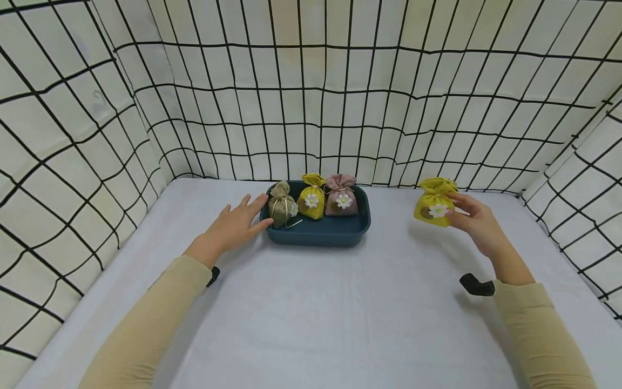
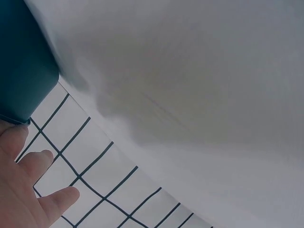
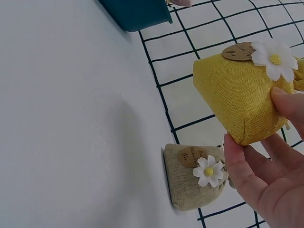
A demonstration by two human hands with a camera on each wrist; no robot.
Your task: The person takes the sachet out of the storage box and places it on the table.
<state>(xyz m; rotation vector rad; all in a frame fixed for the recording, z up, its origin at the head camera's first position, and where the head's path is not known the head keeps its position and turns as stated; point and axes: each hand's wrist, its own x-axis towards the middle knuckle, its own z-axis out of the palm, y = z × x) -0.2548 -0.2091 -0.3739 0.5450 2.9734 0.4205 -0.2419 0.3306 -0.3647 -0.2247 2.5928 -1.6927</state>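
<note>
My right hand (image 1: 482, 229) pinches a yellow drawstring sachet (image 3: 232, 92) with a white daisy and a brown oval tag, held above the table's right side. Behind it in the right wrist view stands a beige sachet (image 3: 187, 183), hidden by the hand in the head view. My left hand (image 1: 233, 226) has its fingers spread at the left end of a dark blue tray (image 1: 318, 237), fingertips right at the rim. Inside the tray, along the back, sit an olive-beige sachet (image 1: 281, 208), another yellow sachet (image 1: 311, 200) and a pink sachet (image 1: 342, 197), each with a daisy.
A white cloth covers the table (image 1: 311, 313). Black wire grid (image 1: 301, 89) backed by white sheeting rises along the back and both sides. The tray stands close to the back grid. A black wrist-camera mount (image 1: 476, 285) juts from the right cuff.
</note>
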